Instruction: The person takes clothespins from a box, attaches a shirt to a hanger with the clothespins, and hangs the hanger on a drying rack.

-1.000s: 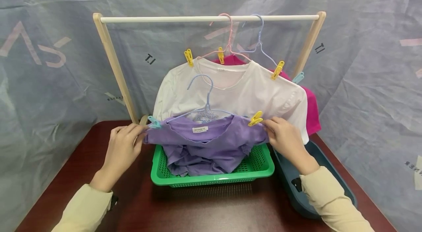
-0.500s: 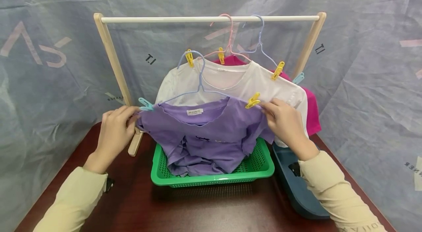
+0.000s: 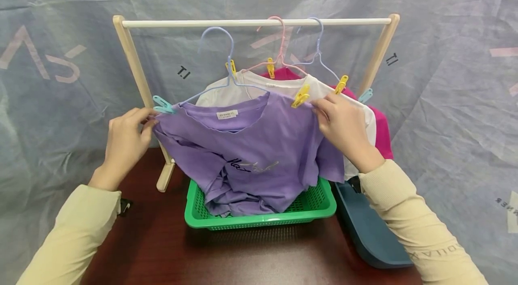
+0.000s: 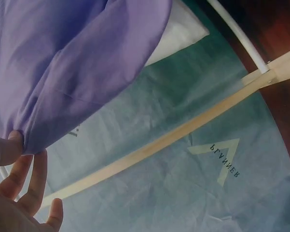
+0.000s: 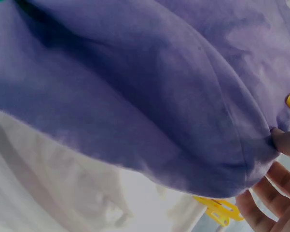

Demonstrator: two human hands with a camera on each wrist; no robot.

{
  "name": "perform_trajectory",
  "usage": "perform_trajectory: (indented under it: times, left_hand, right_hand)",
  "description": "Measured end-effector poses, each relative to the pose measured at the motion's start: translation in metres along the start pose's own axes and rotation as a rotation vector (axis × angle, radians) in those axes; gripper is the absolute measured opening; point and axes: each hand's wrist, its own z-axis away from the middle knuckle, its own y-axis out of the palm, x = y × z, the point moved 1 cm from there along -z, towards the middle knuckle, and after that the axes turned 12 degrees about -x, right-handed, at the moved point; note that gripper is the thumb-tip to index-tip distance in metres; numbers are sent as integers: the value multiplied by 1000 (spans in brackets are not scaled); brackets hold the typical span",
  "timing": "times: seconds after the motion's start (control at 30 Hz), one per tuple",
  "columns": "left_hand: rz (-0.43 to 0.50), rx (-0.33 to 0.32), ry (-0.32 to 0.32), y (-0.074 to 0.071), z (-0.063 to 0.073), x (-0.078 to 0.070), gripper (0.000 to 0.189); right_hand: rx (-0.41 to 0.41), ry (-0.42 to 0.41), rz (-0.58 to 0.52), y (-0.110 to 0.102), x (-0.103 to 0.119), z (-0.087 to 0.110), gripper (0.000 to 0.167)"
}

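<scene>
A purple T-shirt (image 3: pixel 279 136) hangs on a light blue wire hanger (image 3: pixel 231 67), spread between my hands, its lower part bunched in the green basket (image 3: pixel 261 220). My left hand (image 3: pixel 126 141) pinches one shoulder, beside a light blue clothespin (image 3: pixel 163 104); in the left wrist view, thumb and fingers grip the purple cloth (image 4: pixel 87 63). On the other side, my right hand (image 3: pixel 344 125) pinches the opposite shoulder next to a yellow clothespin (image 3: pixel 301 96). The right wrist view shows the sleeve (image 5: pixel 135 111) draping from those fingers. The hanger's hook sits just below the white rail (image 3: pixel 170 24).
A white T-shirt (image 3: pixel 210 96) on a pink hanger (image 3: pixel 282 46) and a magenta shirt (image 3: pixel 382 136) on a blue hanger (image 3: pixel 319 44) hang from the rail. Wooden posts (image 3: pixel 135 62) support it. A dark blue tub (image 3: pixel 372 231) stands right of the basket on the table (image 3: pixel 259 258).
Both hands have lifted the purple T-shirt and its hanger up and to the left. More of the shirt has come out of the basket, and the chest lettering now shows.
</scene>
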Motion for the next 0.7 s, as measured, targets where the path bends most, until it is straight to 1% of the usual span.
perform_trajectory:
  times: [0.07, 0.3, 0.5, 0.7]
  left_hand:
    - [0, -6, -11, 0, -4, 3, 12]
    - [28, -2, -83, 3, -21, 10, 12]
    - [10, 11, -143, 5, -31, 12, 13]
    - [-27, 48, -237, 8, -42, 14, 16]
  right_hand:
    - [-20, -12, 13, 1, 1, -6, 11]
    - [-74, -58, 57, 8, 5, -26, 8]
    - [-65, -54, 76, 16, 4, -36, 12]
    - [-49, -38, 73, 22, 4, -46, 14]
